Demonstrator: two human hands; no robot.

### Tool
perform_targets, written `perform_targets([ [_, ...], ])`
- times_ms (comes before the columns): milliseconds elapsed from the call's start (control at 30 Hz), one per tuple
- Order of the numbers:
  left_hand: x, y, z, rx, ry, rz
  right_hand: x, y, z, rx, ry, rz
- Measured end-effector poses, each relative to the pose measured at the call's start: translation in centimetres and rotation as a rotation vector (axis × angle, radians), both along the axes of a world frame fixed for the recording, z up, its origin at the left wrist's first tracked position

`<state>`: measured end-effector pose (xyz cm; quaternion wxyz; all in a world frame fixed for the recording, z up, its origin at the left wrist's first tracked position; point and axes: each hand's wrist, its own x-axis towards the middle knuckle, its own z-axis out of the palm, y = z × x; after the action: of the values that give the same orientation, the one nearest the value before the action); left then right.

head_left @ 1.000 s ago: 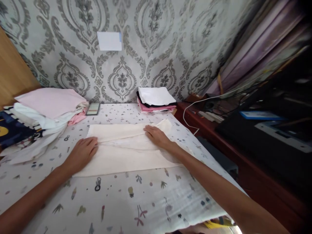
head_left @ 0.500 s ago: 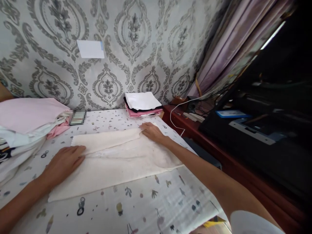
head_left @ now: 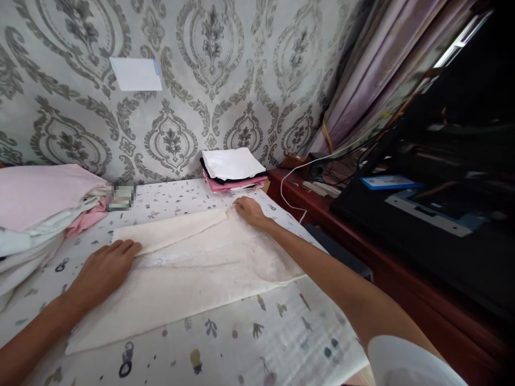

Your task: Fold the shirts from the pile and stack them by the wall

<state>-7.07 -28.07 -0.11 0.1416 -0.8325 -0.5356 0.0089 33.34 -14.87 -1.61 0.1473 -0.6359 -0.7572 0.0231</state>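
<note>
A cream cloth [head_left: 189,289] lies spread on the printed sheet, with its far edge folded over in a long strip. My left hand [head_left: 110,265] is at the left end of that strip, fingers bent and closed on the fold's edge. At the far right corner, my right hand [head_left: 250,212] pinches the other end of the fold, fingertips partly hidden. Wrinkles run across the cloth between both hands, and my right forearm covers part of its right side.
A neat stack of folded clothes [head_left: 233,166] stands by the patterned wall. Heaped pink and white clothes [head_left: 48,193] lie at the left, near a small blurred item [head_left: 121,196]. To the right are a reddish-brown cabinet [head_left: 281,185], a white cable [head_left: 284,190] and a dark screen [head_left: 422,214].
My left hand's fingers have bent from lying flatter to gripping the fold. The right hand keeps its place at the far corner. The view has shifted slightly right.
</note>
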Motion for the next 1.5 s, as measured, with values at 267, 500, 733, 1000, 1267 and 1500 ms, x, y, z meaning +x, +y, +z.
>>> perform_targets([
  [267, -2.5, -0.5, -1.4, -0.02, -0.203, -0.033, -3.8, -3.4, 0.1, 0.189, -0.024, 0.292],
  [500, -3.9, -0.8, -7.0, 0.014, -0.262, -0.093, -5.3, -2.1, -1.7, -0.155, -0.042, 0.435],
  [733, -3.9, -0.8, -7.0, -0.045, -0.275, -0.089, -0.4, 0.8, -2.3, -0.197, -0.074, 0.135],
  [1000, -1.7, -1.9, -3.1, -0.295, -0.366, 0.041, 1.2, 2.0, -3.3, -0.132, -0.142, 0.023],
  [1267, -4.7, 0.4, -0.1, -0.112, -1.007, 0.305, -3.8, -1.6, -2.0, 0.078, -0.089, 0.284],
  [1500, -6.8, 6.2, -0.9, -0.138, -0.653, 0.2, -12.6, -6.6, -1.0, 0.009, 0.033, 0.693],
])
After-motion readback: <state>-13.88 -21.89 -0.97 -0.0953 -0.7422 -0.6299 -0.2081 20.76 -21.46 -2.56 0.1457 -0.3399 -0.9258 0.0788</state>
